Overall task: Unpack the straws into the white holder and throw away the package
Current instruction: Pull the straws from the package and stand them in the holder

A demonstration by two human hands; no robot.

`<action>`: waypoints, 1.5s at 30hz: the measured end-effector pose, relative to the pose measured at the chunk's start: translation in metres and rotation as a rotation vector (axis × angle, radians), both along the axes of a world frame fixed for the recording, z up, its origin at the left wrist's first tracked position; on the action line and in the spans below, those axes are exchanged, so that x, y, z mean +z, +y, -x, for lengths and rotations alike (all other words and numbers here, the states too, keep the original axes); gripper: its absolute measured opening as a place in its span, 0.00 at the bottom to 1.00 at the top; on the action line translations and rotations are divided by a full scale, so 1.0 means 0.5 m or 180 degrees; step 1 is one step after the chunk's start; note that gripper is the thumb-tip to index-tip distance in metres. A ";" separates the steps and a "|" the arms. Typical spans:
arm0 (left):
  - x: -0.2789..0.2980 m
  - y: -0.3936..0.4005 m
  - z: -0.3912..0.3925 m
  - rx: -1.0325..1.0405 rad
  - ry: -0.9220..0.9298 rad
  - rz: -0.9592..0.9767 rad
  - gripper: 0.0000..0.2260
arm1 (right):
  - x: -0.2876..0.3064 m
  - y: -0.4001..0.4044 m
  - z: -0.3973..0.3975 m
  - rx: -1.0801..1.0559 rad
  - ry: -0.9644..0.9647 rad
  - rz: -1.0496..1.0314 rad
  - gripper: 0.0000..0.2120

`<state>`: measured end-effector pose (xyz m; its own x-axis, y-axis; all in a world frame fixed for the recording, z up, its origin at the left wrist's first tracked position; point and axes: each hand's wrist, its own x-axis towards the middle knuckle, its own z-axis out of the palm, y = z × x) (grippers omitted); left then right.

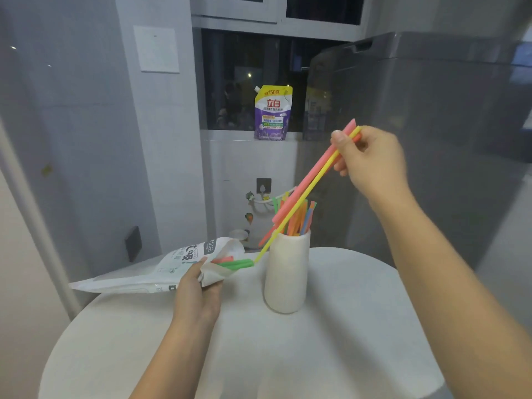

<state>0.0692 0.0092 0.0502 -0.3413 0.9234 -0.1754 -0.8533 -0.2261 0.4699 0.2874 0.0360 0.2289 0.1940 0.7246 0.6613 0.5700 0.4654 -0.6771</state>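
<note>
A white holder (286, 277) stands upright on the round white table (331, 355), with several coloured straws (300, 220) standing in it. My right hand (371, 159) pinches the upper ends of a few long straws (309, 180), pink, yellow and orange, held slanting in the air above and left of the holder. Their lower ends hang beside the holder's rim. My left hand (198, 289) grips the open end of the white straw package (161, 272), which lies on its side at the table's left edge. Green and pink straws (234, 263) stick out of its mouth.
A purple and yellow detergent pouch (273, 113) stands on the window ledge behind. A tall grey appliance (431, 133) stands behind the table at right. A grey wall with a dark box (133, 243) runs along the left. Pipes and a tap (259, 197) sit low on the back wall.
</note>
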 end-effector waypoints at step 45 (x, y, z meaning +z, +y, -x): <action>0.009 -0.013 -0.005 -0.0200 0.0113 0.0140 0.10 | 0.101 -0.063 -0.016 -0.0219 -0.0766 -0.1001 0.11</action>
